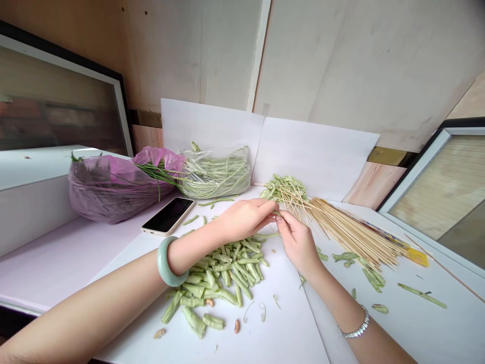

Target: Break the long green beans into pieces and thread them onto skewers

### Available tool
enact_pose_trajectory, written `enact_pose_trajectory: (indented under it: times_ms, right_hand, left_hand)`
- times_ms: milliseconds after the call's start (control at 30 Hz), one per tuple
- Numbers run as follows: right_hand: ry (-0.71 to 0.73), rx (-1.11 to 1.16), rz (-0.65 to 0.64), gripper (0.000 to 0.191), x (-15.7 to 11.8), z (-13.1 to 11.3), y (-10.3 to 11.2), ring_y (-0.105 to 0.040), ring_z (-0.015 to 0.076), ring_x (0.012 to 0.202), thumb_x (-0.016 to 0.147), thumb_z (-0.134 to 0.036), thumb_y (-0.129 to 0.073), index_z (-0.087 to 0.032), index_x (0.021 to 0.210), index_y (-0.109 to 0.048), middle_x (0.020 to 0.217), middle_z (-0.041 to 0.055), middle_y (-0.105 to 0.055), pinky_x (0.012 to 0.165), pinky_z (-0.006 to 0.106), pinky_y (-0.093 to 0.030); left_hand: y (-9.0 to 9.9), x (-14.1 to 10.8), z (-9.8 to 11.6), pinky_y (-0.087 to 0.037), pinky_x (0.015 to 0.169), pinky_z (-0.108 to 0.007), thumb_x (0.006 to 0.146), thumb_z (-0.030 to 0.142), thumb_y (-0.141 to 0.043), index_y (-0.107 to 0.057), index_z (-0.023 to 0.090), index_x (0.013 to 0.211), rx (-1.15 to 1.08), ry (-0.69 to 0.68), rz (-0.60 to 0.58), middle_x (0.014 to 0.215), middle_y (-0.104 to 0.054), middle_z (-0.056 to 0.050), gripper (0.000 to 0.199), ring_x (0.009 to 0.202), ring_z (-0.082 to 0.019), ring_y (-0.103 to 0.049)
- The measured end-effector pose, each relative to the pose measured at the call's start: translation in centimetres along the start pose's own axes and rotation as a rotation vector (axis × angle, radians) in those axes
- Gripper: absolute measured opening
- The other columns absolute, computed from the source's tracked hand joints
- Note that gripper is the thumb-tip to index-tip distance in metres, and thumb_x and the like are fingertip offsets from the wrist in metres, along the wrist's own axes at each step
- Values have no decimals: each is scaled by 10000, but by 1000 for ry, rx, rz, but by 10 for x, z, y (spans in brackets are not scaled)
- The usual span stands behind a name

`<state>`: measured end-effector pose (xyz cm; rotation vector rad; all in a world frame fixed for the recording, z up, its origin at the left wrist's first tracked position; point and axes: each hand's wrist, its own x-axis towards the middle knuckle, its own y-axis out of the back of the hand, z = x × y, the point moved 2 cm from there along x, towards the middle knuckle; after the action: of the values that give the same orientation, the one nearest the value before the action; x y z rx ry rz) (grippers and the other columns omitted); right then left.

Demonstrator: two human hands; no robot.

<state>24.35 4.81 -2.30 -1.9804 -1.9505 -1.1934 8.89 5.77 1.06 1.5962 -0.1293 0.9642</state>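
My left hand [244, 220] and my right hand [299, 242] meet above the table, fingertips pinched together. Between them shows a bit of green bean [278, 213], mostly hidden by the fingers. Below my left hand and forearm lies a heap of broken green bean pieces [235, 273]. Just beyond my right hand, a stack of bean pieces on thin sticks [284, 187] rests by the white boards. A bundle of loose bamboo skewers [352, 232] fans out to the right of it.
A clear bag of long beans [217, 177] and a purple bag of greens [109, 187] stand at the back left. In front of them lies a phone [168, 215]. Bean scraps [373, 278] are scattered at right. White boards [310, 151] stand upright behind.
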Motion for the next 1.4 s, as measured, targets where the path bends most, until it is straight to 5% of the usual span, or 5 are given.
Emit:
enact_pose_trajectory:
  times_ms: [267,600,767,1033,1400]
  right_hand:
    - [106,-70,-13,225,1,3,8,-403,144,511,833,-272,-552,-271,1027,-667,742,5,-591,547,281,-352]
    - [119,181,-469,325,-2,-9,-2,-412,127,557,812,-480,-600,-206,722,-750,618,-17,-395,529,262,-356]
    - [27,251,-374,333,2,-1,7,-412,133,551,769,-500,-639,-197,648,-709,597,-8,-435,519,268,-356]
    - [-64,295,-208,322,2,18,13,-498,169,708,898,-378,-480,-231,1146,-626,733,14,-548,670,300,-422]
    - [138,218,-202,46,-3,16,0,-601,189,744,845,-263,-591,-224,836,-616,787,28,-612,681,326,-480]
  left_hand:
    - [8,1,-7,-361,548,-222,874,324,-516,-573,154,782,-179,60,-61,627,-564,-1,201,564,-110,-495]
    - [5,-11,-25,-356,396,-195,696,321,-725,-625,156,706,-1312,305,-845,550,-556,7,194,417,-77,-446]
    - [8,-13,-12,-356,402,-222,686,409,-724,-656,134,687,-1397,216,-1200,538,-532,-23,284,430,-97,-452]
    - [-8,-8,-22,-245,417,-156,823,434,-581,-564,127,738,-1577,623,-452,562,-385,47,319,461,-39,-282]
    - [-15,-8,-15,-269,444,-189,736,604,-587,-548,133,745,-1442,834,-482,630,-499,19,473,477,-44,-350]
